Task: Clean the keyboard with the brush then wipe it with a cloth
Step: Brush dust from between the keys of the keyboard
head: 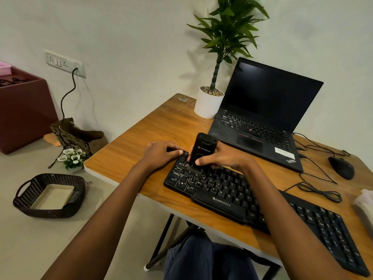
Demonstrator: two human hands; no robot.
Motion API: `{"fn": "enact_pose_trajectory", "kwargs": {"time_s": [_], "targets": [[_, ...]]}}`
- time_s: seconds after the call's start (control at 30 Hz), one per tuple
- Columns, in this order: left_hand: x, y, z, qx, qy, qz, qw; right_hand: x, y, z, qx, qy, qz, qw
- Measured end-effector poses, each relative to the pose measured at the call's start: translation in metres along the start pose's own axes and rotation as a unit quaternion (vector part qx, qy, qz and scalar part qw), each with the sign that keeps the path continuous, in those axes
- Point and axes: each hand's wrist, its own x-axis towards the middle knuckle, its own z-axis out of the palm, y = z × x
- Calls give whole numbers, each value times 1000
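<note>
Right hand, brush at keyboard corner

The keyboard lies on the table along its near edge, in front of me. Behind it stands the laptop, with the plant pot just left of it at the far corner. The mouse sits right of the laptop, and a coiled cable lies between mouse and keyboard. My right hand holds the brush upright on the keyboard's left end; my left hand is just beside it, at the keyboard's far left corner. On the floor left of the table is a basket with a tray in it. Behind the basket are flowers and a bag near the wall.
</note>
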Motion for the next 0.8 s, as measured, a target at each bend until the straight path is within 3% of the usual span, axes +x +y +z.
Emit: {"fn": "enact_pose_trajectory", "kwargs": {"time_s": [0.23,0.5,0.8], "targets": [[-1,5,0,5,7,-24,1000,15,-17,18,-12,-32,-22,999],[-3,6,-2,-18,3,-16,1000,9,-3,26,40,46,-74,995],[-5,12,-5,-28,3,-23,999,23,-28,14,-50,40,12,998]]}}
